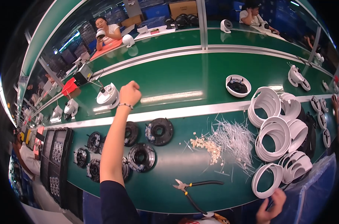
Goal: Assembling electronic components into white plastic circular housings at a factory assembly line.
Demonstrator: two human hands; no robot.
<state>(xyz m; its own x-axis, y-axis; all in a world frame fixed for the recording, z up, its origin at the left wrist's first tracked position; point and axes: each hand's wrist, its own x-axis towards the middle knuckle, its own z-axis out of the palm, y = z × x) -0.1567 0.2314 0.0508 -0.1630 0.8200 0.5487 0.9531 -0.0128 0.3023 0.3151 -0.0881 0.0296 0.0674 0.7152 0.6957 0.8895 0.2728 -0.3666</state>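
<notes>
My left hand (130, 94) reaches over the green conveyor with its fingers curled in; whether anything is inside cannot be made out. Just left of it stands a white rounded housing (107, 96) with a dark cable. My right hand (272, 208) is at the lower right, thumb and fingers apart. Its fingertips are at the lower edge of a white plastic ring (257, 184), close to or touching it. Below my left forearm lie several black round bases (141, 157) with small circuit boards. Diagonal cutters (182, 185) with black and yellow handles lie spread on the green bench.
More white rings (264, 102) are stacked at the right. Beside them lie a heap of white cable ties (235, 140) and small beige connectors (210, 147). A white bowl-shaped housing (238, 86) sits on the conveyor. A black tray rack (55, 164) stands left. Two people work across the conveyor.
</notes>
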